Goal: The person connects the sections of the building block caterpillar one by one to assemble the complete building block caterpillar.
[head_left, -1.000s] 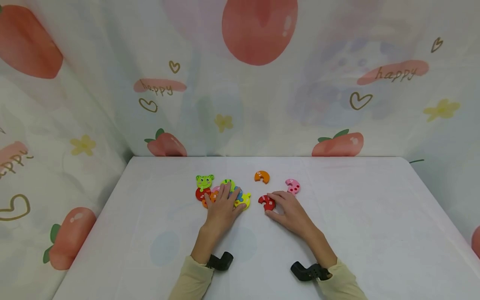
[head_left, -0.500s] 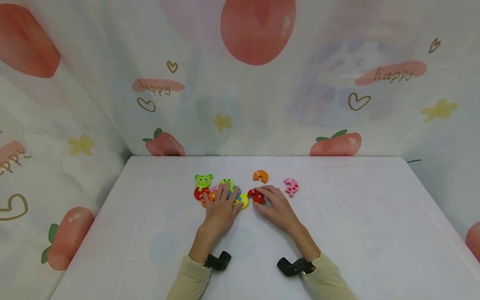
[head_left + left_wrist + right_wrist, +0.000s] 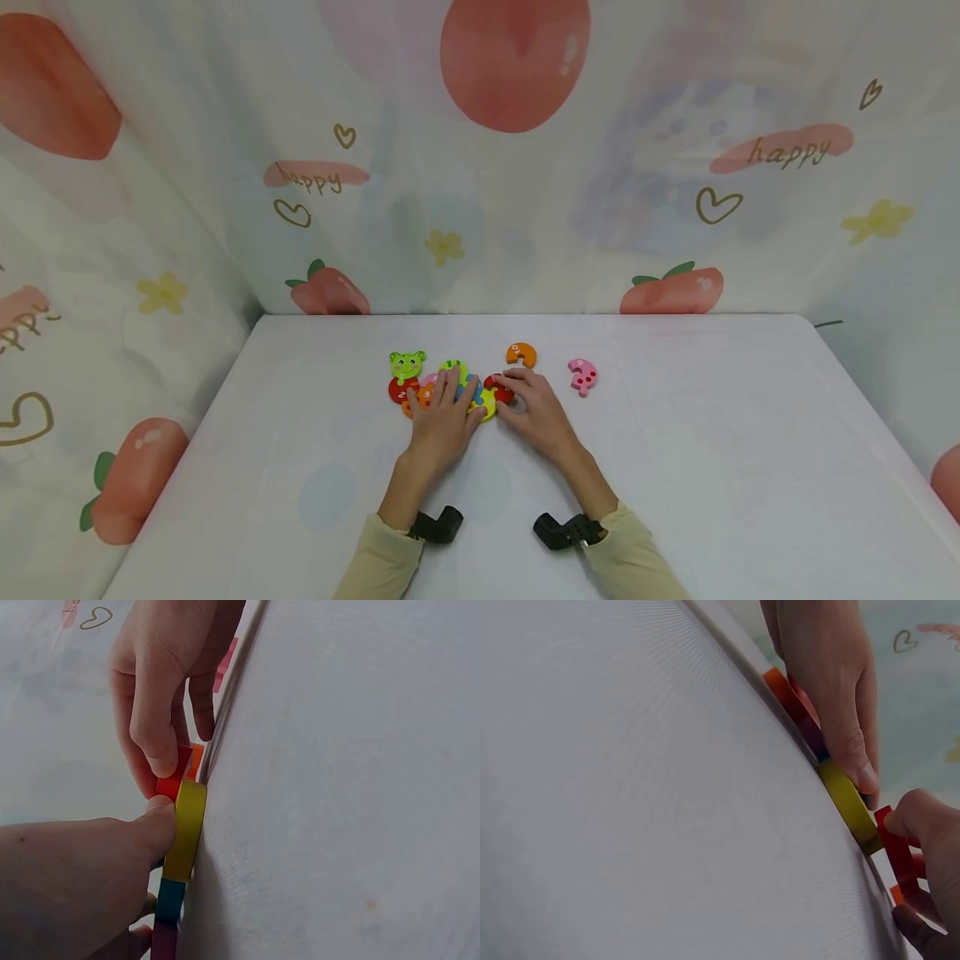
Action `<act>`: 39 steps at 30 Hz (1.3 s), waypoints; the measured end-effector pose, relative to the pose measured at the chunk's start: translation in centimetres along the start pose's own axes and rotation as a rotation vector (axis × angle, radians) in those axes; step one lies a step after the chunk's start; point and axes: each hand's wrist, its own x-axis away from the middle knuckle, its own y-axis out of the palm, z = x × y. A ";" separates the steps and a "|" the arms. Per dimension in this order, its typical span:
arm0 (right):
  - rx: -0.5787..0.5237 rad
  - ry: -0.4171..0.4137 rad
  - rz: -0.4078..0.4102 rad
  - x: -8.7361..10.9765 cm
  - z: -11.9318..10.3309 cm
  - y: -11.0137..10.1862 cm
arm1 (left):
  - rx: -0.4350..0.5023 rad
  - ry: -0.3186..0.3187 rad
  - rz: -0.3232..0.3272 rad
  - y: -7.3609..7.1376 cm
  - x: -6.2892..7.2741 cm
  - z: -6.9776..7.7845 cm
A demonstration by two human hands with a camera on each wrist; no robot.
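Note:
My left hand (image 3: 438,429) lies with spread fingers over a row of joined, colourful puzzle pieces. The row starts with a green animal-face piece (image 3: 407,363) and a red piece marked 2 (image 3: 400,391); the yellow piece (image 3: 487,404) forms its right end. Beside that yellow end, my right hand (image 3: 542,423) pinches a red curved puzzle piece (image 3: 497,384) between thumb and fingers. In the right wrist view this red piece (image 3: 898,859) stands tilted against the yellow piece (image 3: 849,806). My left thumb rests by the yellow piece in the left wrist view. Fingers hide the row's middle.
An orange curved piece (image 3: 521,354) lies behind the right hand. Farther right is a pink spotted piece (image 3: 582,377). The white table (image 3: 712,450) ends at a patterned cloth (image 3: 517,225) at the back.
My right hand has moved left with the red puzzle piece, from near the pink piece to the yellow end of the row. The left hand has stayed on the row.

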 end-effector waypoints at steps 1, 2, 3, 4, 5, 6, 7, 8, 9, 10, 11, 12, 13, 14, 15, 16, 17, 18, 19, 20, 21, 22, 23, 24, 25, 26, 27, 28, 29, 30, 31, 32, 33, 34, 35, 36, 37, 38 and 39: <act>0.001 0.000 -0.002 0.0 0.0 0.0 | 0.000 -0.001 0.001 0.0 0.0 0.0; 0.003 0.000 -0.004 0.0 0.0 0.0 | 0.000 -0.002 0.000 0.0 0.0 0.0; 0.004 0.004 -0.009 0.0 0.0 -0.1 | -0.002 -0.002 -0.001 0.1 -0.1 0.0; 0.005 0.004 -0.012 0.0 0.0 -0.1 | -0.002 -0.002 -0.002 0.1 -0.1 0.0; 0.007 0.004 -0.015 0.0 0.0 -0.1 | -0.001 -0.003 -0.003 0.1 -0.1 0.0; 0.008 0.004 -0.018 0.0 0.0 -0.1 | 0.000 -0.004 -0.004 0.1 -0.1 0.0; 0.007 -0.001 -0.016 0.0 0.0 -0.1 | 0.001 -0.005 -0.007 0.1 -0.1 0.0; 0.006 -0.002 -0.017 0.0 0.0 -0.1 | 0.003 -0.007 -0.009 0.1 -0.1 0.0; 0.006 -0.005 -0.017 0.0 0.0 -0.1 | 0.006 -0.008 -0.010 0.1 -0.2 0.0; 0.006 -0.009 -0.015 0.0 0.0 -0.1 | 0.008 -0.008 -0.010 0.1 -0.2 0.0; 0.008 -0.015 -0.014 0.0 0.0 -0.1 | 0.009 -0.009 -0.012 0.1 -0.2 0.0; 0.011 -0.023 -0.012 0.0 0.0 -0.1 | 0.009 -0.009 -0.013 0.1 -0.2 0.0; 0.014 -0.033 -0.007 0.1 0.0 -0.1 | 0.009 -0.009 -0.013 0.2 -0.2 0.0; 0.018 -0.039 -0.007 0.1 0.1 -0.1 | 0.008 -0.008 -0.012 0.2 -0.2 0.0; 0.023 -0.048 -0.004 0.1 0.1 -0.1 | 0.007 -0.007 -0.011 0.2 -0.2 0.0; 0.029 -0.059 0.002 0.1 0.1 -0.1 | 0.005 -0.006 -0.010 0.2 -0.2 0.0; 0.033 -0.066 0.004 0.1 0.1 0.0 | 0.004 -0.006 -0.009 0.2 -0.2 -0.1; 0.037 -0.072 0.007 0.1 0.1 0.0 | 0.003 -0.005 -0.007 0.2 -0.2 -0.1; 0.041 -0.076 0.008 0.1 0.1 0.0 | 0.004 -0.004 -0.005 0.3 -0.2 -0.1; 0.044 -0.078 0.008 0.2 0.2 0.0 | 0.003 -0.004 -0.004 0.3 -0.2 -0.1; 0.046 -0.079 0.005 0.2 0.2 0.0 | 0.003 -0.003 -0.002 0.3 -0.2 -0.1; 0.047 -0.080 0.004 0.2 0.2 0.0 | 0.003 -0.002 0.000 0.3 -0.2 -0.1; 0.046 -0.078 0.000 0.2 0.2 0.0 | 0.003 -0.001 0.000 0.3 -0.2 -0.1; 0.046 -0.078 -0.001 0.2 0.2 0.0 | 0.004 -0.001 0.001 0.3 -0.2 -0.1; 0.045 -0.077 -0.003 0.2 0.2 0.0 | 0.003 -0.001 0.001 0.2 -0.2 0.0; 0.042 -0.076 -0.004 0.2 0.1 0.0 | 0.004 -0.001 0.000 0.2 -0.2 0.0; 0.041 -0.076 -0.005 0.2 0.1 0.0 | 0.003 -0.001 0.000 0.2 -0.1 0.0; 0.041 -0.078 -0.005 0.3 0.1 0.0 | 0.002 -0.002 -0.002 0.1 -0.1 0.0; 0.042 -0.078 -0.005 0.3 0.1 0.0 | 0.001 -0.002 -0.003 0.1 -0.1 0.0; 0.041 -0.080 -0.005 0.3 0.0 -0.1 | 0.001 -0.003 -0.003 0.1 -0.1 0.0; 0.042 -0.080 -0.005 0.3 0.0 -0.1 | 0.000 -0.004 -0.003 0.1 -0.1 0.0; 0.045 -0.079 -0.005 0.3 0.0 -0.1 | -0.002 -0.004 -0.003 0.0 0.0 0.0; 0.049 -0.078 -0.005 0.4 -0.1 -0.1 | -0.003 -0.004 -0.002 0.0 0.0 0.0; 0.051 -0.074 -0.006 0.4 -0.1 -0.1 | -0.003 -0.004 -0.002 0.0 0.0 0.0; 0.054 -0.072 -0.006 0.4 -0.2 -0.1 | -0.003 -0.004 -0.001 0.0 0.1 0.0; 0.058 -0.070 -0.006 0.4 -0.2 -0.1 | -0.004 -0.004 0.000 0.0 0.1 0.0; 0.062 -0.068 -0.006 0.4 -0.2 -0.1 | -0.005 -0.004 0.000 0.0 0.1 0.0; 0.065 -0.068 -0.006 0.4 -0.2 -0.1 | -0.006 -0.004 -0.002 -0.1 0.1 0.0; 0.068 -0.068 -0.005 0.5 -0.2 -0.1 | -0.004 -0.003 -0.002 -0.1 0.1 0.0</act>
